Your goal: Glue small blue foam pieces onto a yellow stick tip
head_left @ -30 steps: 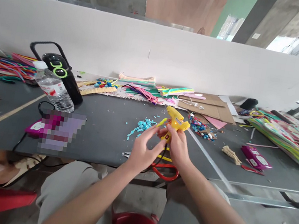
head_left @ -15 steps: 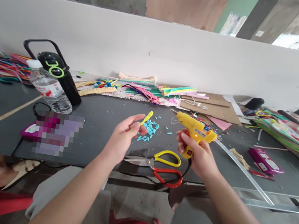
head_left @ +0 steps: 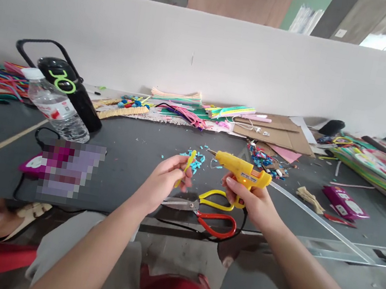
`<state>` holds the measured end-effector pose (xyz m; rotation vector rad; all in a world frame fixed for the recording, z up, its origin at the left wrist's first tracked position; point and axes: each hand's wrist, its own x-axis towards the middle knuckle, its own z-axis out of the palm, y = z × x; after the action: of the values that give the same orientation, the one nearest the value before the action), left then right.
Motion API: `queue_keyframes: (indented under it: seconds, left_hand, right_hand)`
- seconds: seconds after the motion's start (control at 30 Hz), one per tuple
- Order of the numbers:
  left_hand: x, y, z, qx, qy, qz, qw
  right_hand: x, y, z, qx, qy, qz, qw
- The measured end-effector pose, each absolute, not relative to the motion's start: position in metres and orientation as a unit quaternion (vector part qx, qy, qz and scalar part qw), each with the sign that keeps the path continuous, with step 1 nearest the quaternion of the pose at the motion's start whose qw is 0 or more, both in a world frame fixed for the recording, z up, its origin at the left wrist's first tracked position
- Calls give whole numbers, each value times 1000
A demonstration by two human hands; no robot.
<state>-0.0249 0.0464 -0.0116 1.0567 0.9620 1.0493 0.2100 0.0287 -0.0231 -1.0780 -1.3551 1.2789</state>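
Observation:
Between the thumb and fingers of my left hand (head_left: pixel 168 180) is a thin yellow stick-like piece (head_left: pixel 189 162), standing nearly upright; its exact kind I cannot make out. My right hand (head_left: pixel 250 198) is wrapped round the handle of a yellow hot glue gun (head_left: pixel 241 168), its nozzle pointing left toward the yellow piece but apart from it. A long clear glue stick (head_left: pixel 317 219) trails from the gun's back. Small blue pieces (head_left: pixel 196 164) lie scattered on the table behind my left hand. Below and between my hands rest scissors (head_left: pixel 200 209) with one yellow and one red handle.
On the left stand a water bottle (head_left: pixel 56 109) and a black flask (head_left: pixel 75 97). Bundles of pipe cleaners (head_left: pixel 230 112) and cardboard (head_left: pixel 272 132) line the back. A purple packet (head_left: pixel 344 204) lies right. A black cord (head_left: pixel 179 225) runs along the table's front edge.
The glue gun has moved left and slightly down, nearer the yellow piece. My left hand has turned the piece more upright and lowered it a little. The view has shifted slightly.

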Motion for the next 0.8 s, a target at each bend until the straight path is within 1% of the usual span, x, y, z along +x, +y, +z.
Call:
queue_keyframes:
  seconds: [0.2, 0.5, 0.8]
  left_hand:
    - [-25, 47, -9, 476, 452, 458, 599]
    - [-24, 45, -15, 603, 493, 394, 488]
    - [-25, 41, -8, 620, 486, 383, 482]
  right_hand:
    - [201, 25, -20, -429, -556, 531, 475]
    - [200, 26, -20, -437, -563, 523, 468]
    - [200, 24, -19, -446, -571, 522, 451]
